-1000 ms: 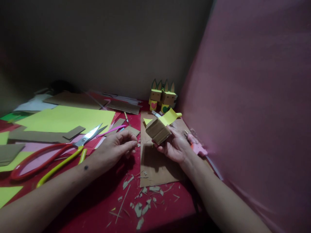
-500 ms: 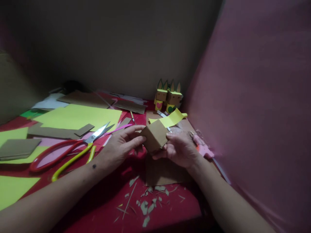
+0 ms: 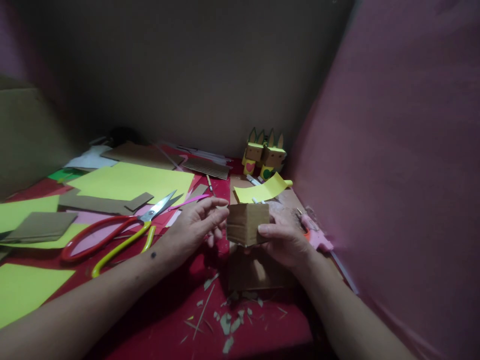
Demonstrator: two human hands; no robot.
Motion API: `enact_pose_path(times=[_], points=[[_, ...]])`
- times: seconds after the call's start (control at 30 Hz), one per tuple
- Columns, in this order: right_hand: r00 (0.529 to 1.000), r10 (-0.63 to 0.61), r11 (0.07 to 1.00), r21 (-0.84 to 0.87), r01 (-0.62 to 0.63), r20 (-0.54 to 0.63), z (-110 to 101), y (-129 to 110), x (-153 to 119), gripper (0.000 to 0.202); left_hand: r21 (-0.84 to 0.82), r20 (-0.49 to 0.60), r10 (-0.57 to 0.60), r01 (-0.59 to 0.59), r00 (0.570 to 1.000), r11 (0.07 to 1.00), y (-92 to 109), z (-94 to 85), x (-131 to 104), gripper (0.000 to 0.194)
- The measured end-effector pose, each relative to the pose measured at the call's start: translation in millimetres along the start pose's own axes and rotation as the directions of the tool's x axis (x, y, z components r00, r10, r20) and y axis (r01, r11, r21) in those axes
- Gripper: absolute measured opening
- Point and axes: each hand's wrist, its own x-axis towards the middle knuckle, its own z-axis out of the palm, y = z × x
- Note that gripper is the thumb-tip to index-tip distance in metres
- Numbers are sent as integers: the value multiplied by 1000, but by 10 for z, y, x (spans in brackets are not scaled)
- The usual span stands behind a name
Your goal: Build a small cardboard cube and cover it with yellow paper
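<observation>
A small brown cardboard box (image 3: 247, 223) is held up over the red table, one edge facing me. My right hand (image 3: 287, 237) grips its right side, thumb on the front face and the other fingers mostly hidden behind. At the box's left edge, my left hand (image 3: 200, 222) has its fingers apart, with the fingertips very near the cardboard; whether they touch it cannot be made out. Below the box lies a flat cardboard sheet (image 3: 255, 275). Behind it rests a curled yellow paper strip (image 3: 262, 190).
Large scissors (image 3: 150, 215) with red and yellow handles lie left, among yellow sheets (image 3: 131, 180) and cardboard pieces. Two cardboard figures (image 3: 273, 157) stand at the back. A pink glue gun (image 3: 317, 234) lies right, beside the pink wall. Paper scraps (image 3: 225, 324) litter the front.
The box has been turned, so two side faces now show. My right thumb has moved onto its front, and my left fingers have loosened from it. The view has shifted slightly.
</observation>
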Motion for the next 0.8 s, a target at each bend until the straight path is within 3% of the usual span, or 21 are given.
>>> enact_pose_path(times=[0.13,0.2,0.27,0.33,0.43,0.5,0.6,0.67,0.73,0.8], points=[[958,-234,969,-116,217,-169,73,57,9,59,-18,151,66,-64,986,998,-45,53,-13,83],[934,-294,945,-205,253,-203,111,79,-2,69,16,176,122,-126,977,992,-63,81,-5,84],[951,-265,949,-217,228,-158,135,79,-20,74,73,152,160,-172,975,982,-73,78,12,73],[979,-184,978,-118,173,-87,139,61,-33,66,130,139,167,-185,976,974,-76,46,29,63],[998,-63,995,70,65,-31,117,36,-29,48,186,193,177,-213,965,959,-82,10,35,59],[999,36,992,122,-37,10,100,31,-18,41,262,246,260,-322,934,910,-81,23,32,56],[994,104,983,147,-110,45,81,18,-14,38,385,304,379,-477,874,790,-24,12,25,81],[997,75,981,179,-80,33,69,-8,-21,38,443,272,351,-441,896,781,64,-108,-2,96],[998,60,974,216,-65,27,57,-42,-32,39,541,154,223,-271,963,796,150,-349,-82,64],[999,45,969,241,-49,20,53,-77,-46,43,698,0,228,-163,974,697,166,-672,-219,45]])
